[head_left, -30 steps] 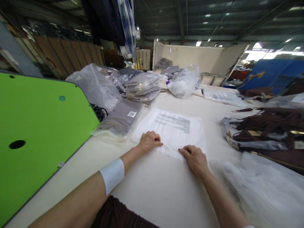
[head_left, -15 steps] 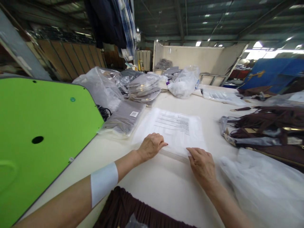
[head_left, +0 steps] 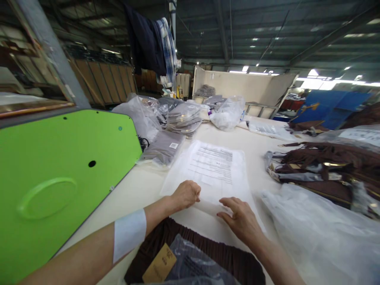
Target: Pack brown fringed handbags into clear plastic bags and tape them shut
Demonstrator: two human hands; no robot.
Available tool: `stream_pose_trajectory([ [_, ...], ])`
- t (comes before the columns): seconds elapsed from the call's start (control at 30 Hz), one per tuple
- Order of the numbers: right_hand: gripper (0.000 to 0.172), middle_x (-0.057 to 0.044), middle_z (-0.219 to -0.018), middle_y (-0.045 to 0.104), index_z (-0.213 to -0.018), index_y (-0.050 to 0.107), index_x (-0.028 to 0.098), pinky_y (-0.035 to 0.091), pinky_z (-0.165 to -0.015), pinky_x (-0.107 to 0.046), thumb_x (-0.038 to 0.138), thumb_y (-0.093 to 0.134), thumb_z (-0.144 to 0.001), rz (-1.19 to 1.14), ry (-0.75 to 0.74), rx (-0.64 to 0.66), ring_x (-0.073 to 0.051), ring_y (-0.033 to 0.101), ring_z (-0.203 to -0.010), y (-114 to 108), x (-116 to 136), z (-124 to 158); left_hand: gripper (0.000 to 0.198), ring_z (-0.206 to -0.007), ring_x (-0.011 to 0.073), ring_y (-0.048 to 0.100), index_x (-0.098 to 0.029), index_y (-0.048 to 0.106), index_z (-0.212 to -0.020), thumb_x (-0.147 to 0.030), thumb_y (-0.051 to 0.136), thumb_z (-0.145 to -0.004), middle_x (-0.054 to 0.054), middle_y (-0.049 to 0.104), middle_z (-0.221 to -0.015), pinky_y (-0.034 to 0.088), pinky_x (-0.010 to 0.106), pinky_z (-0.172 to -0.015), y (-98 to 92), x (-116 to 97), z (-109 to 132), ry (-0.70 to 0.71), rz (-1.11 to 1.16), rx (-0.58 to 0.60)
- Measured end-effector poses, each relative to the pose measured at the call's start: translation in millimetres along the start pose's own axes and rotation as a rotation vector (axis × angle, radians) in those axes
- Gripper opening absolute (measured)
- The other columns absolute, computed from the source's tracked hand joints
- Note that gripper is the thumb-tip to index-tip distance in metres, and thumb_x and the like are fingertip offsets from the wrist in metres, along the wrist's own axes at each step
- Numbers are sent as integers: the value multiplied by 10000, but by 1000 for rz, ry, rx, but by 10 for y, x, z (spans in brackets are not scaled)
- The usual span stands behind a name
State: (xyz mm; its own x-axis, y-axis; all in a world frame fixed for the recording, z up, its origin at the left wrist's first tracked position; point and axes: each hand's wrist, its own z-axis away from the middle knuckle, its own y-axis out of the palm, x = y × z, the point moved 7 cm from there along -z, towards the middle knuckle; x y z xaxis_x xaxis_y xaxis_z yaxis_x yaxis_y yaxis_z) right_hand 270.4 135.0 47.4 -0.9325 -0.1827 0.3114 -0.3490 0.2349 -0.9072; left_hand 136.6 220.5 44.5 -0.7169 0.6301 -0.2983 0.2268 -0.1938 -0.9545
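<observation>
A clear plastic bag with printed black text [head_left: 212,164] lies flat on the white table in front of me. My left hand [head_left: 186,194] is closed on the near edge of this bag, at its left side. At the bag's near right, my right hand [head_left: 239,217] has its thumb and fingers apart, with the fingertips close to the edge; whether they touch the film I cannot tell. Closest to me lies a dark brown fringed item [head_left: 237,257] with a cardboard tag [head_left: 159,263] and grey plastic film on it.
A bright green board [head_left: 74,150] stands at the left. Behind it are grey packed items [head_left: 163,146] in clear bags and a crumpled plastic bag [head_left: 227,114]. Brown fringed bags [head_left: 323,162] are heaped at the right, with loose plastic bags [head_left: 320,225] nearer me.
Both hands have come nearer to me, and the printed bag's near edge with them. My right fingers have parted from their grip on the edge. More of the brown item and its tag shows.
</observation>
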Motion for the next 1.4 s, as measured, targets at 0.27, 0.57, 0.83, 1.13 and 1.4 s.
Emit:
stream_pose_trajectory([
  [0.27,162,-12,-730,643,-683,650,248,398,-655,-310,340,547,-769,-311,159,97,-173,573,-698,36,254,6,282,-542,101,471,-164,537,-507,-168,819,-516,-62,454,-513,289,202,-483,-67,-106,191,-110,111,58],
  [0.57,232,43,-481,504,-489,437,217,306,-501,-259,319,621,-587,-421,344,93,-129,450,-504,62,218,42,262,-541,86,480,-165,649,-630,-397,636,-752,-61,507,-507,304,184,-475,-207,-135,450,-51,212,115],
  [0.83,391,42,-498,394,-528,390,221,323,-521,-248,535,405,-759,-445,285,132,-122,417,-529,-32,310,75,22,-784,210,589,-161,645,-729,-161,624,-724,54,667,-778,408,295,-698,-229,-67,543,19,-31,30],
  [1.13,138,-58,-785,581,-708,568,201,310,-764,-337,126,468,-766,5,199,41,-218,511,-819,-312,201,216,157,-871,249,565,-132,586,-799,-52,454,-774,121,627,-839,424,369,-792,-417,209,712,-32,-174,-153],
  [1.4,142,-46,-773,578,-654,561,205,334,-659,-327,113,464,-703,-135,613,-148,-191,529,-694,-523,-545,599,150,-1001,286,490,-130,581,-802,-83,438,-808,152,598,-937,346,429,-881,-710,751,891,-308,42,-387],
])
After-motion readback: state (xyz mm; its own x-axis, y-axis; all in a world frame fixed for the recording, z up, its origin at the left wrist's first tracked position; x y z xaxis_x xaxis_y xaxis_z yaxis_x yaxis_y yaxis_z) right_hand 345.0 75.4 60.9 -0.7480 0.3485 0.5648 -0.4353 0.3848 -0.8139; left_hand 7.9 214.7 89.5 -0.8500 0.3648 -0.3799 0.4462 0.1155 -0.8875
